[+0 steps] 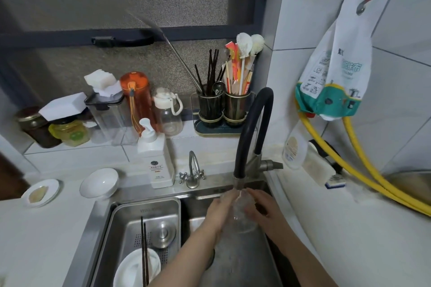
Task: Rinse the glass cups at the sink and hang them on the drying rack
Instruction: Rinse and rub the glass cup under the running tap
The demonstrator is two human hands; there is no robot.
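A clear glass cup [242, 214] is held over the steel sink [198, 196], right under the spout of the black gooseneck faucet [247, 137]. Water runs onto it and blurs its outline. My left hand [220, 211] wraps the cup from the left. My right hand [262, 207] grips it from the right, fingers curled round its side. No drying rack for cups shows in this view.
A steel drain basket [130, 212] in the sink's left half holds a white plate, chopsticks and a metal lid. A white soap pump bottle [156, 158], a small tap [192, 172] and a white bowl [99, 182] stand behind. Yellow hoses [363, 184] run at right.
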